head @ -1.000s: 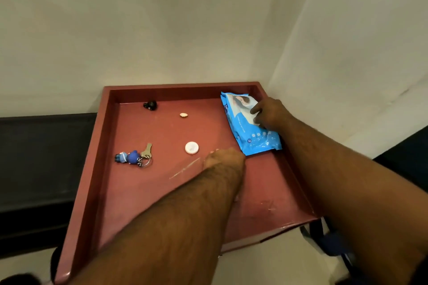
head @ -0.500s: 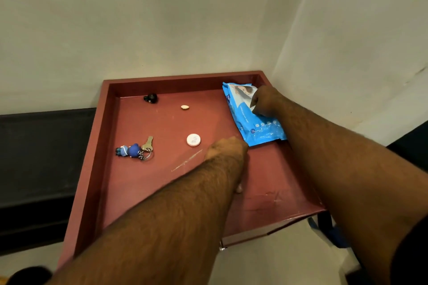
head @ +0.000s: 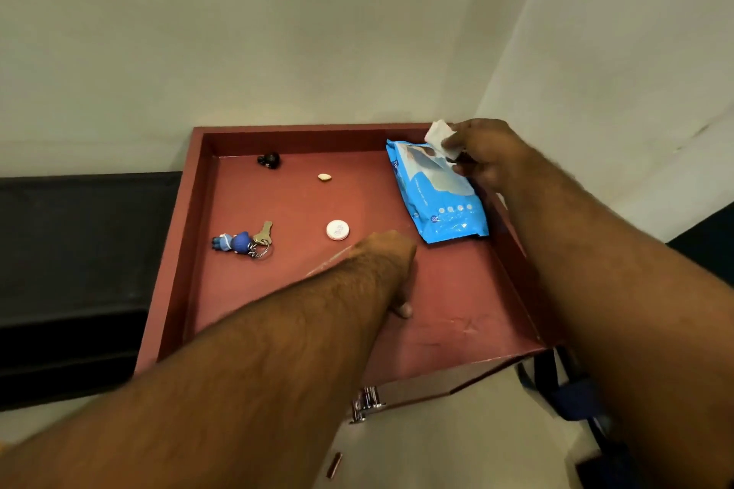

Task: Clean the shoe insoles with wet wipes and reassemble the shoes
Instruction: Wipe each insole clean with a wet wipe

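The right hand (head: 482, 155) pinches a white wipe (head: 437, 133) rising from the blue pack (head: 441, 198) on the counter (head: 278, 206). Unheld, the pack may lift. Left hand (head: 391, 254) fingers: cannot tell.

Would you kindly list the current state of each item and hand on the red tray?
Blue wet wipes pack: lying flat by the tray's right wall, opened at the far end.
White wet wipe: partly pulled out, pinched by the right hand.
Right hand: shut on the wipe.
Left hand: pressed on the red tray, empty.
Blue figure keychain: lying flat.
White round cap: lying flat.
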`<state>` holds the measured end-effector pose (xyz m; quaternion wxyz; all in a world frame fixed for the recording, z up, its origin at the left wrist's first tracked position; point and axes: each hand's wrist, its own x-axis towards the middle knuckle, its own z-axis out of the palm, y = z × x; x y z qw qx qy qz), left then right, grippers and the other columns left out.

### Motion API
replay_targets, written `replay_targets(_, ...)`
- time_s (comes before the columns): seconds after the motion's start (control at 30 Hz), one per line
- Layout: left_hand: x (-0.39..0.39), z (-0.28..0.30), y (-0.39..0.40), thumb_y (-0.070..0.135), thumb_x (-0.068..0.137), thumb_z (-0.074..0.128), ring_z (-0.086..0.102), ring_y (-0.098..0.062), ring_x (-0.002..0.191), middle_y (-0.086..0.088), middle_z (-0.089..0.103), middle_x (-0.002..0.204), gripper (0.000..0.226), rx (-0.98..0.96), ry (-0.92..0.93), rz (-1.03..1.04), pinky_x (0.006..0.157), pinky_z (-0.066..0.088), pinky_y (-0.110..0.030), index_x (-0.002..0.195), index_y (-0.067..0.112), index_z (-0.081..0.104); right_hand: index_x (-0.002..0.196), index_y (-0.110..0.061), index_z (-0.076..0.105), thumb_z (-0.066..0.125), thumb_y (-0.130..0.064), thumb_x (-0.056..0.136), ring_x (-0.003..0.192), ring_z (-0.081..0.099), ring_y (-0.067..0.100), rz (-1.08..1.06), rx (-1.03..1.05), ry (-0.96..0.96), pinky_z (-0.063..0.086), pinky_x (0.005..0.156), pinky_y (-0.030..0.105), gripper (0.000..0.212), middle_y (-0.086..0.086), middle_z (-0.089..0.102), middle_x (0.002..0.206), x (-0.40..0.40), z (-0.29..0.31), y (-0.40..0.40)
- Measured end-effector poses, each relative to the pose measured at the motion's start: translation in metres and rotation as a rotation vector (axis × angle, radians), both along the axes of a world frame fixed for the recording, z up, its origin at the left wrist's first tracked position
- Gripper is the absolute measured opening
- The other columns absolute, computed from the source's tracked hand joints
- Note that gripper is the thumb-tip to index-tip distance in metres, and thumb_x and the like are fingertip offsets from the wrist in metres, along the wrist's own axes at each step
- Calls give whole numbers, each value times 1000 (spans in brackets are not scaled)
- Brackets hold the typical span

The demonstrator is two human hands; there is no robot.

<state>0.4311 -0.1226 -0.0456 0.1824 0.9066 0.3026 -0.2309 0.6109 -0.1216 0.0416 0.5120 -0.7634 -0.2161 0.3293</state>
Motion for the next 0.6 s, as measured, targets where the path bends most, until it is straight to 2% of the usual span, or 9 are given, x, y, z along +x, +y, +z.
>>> replay_targets(0.07,-14,7,-1,47,73,84,63,-28,106,-11,65,122,67,-3,-37,32,87,51,-32,125,11,61,86,-18,61,56,4,87,68,62,14,92,113,193,48,54,23,23,6,65,87,-37,6,-7)
replay_targets(0.17,-57,33,0,47,80,78,63,-31,106,-15,66,119,58,30,-123,96,81,48,-31,118,6,65,86,-19,57,53,7,87,64,60,15,230,226,366,50,56,25,27,4,62,76,-104,13,-17)
replay_targets(0.3,-173,55,1,33,90,63,59,-30,116,-8,61,129,36,163,-254,355,95,50,-36,124,19,64,93,-14,58,52,11,85,67,63,20,363,270,543,53,51,24,27,9,62,78,-207,22,-27)
replay_targets(0.4,-285,66,-21,34,90,58,65,-26,98,-2,67,107,20,288,-312,514,79,53,-36,100,23,70,88,-14,58,50,10,87,64,66,20,500,240,615,53,51,26,25,9,65,77,-292,24,-43)
replay_targets(0.5,-386,65,-56,34,91,62,65,-23,97,0,68,102,17,330,-302,701,80,54,-36,99,23,72,87,-17,54,48,10,89,62,70,20,672,172,641,53,54,27,28,8,71,79,-376,18,-63)
replay_targets(0.6,-467,51,-95,34,91,64,65,-28,101,-5,71,103,20,254,-246,902,83,53,-36,103,21,73,91,-17,58,49,11,90,63,71,20,801,77,621,56,54,27,30,9,72,84,-460,2,-85)
